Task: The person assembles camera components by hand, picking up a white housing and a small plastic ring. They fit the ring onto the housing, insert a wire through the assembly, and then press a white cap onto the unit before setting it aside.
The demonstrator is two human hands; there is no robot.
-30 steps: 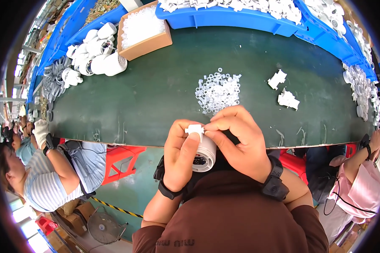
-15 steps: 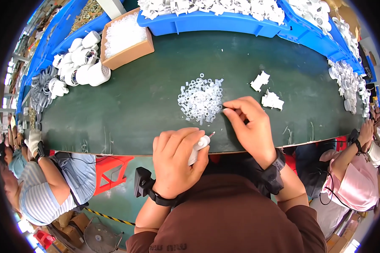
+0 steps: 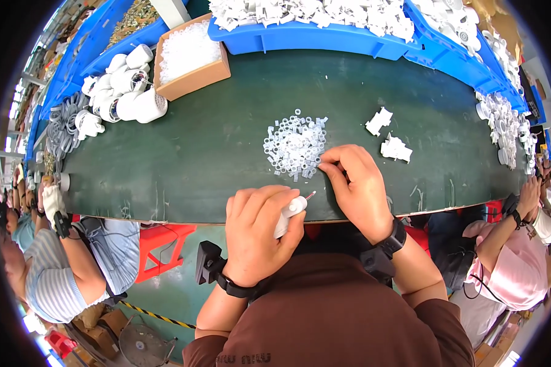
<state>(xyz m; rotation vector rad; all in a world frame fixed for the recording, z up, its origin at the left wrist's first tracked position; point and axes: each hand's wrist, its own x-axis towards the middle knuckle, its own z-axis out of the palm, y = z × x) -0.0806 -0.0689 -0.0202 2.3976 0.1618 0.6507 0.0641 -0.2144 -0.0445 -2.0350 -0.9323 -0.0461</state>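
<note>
My left hand (image 3: 258, 227) is wrapped round a white plastic cylindrical part (image 3: 294, 207) at the table's front edge. A thin reddish tip (image 3: 311, 195) sticks out of that part toward the upper right. My right hand (image 3: 359, 189) pinches thumb and forefinger together at the right rim of a pile of small clear plastic rings (image 3: 295, 145). Whatever lies between those fingertips is too small to make out. Right of the pile, two white moulded plastic pieces (image 3: 379, 121) lie apart from each other on the green table (image 3: 196, 159).
A cardboard box (image 3: 193, 79) of clear pieces stands at the back left, beside white rounded housings (image 3: 148, 105) and grey cable coils (image 3: 64, 131). Blue bins (image 3: 324, 41) of white parts line the back. Co-workers sit at both sides, one with a gloved hand (image 3: 54, 200).
My right hand's thumb and forefinger have closed together at the pile's edge. The left hand keeps its hold on the white part. The whole view has shifted slightly.
</note>
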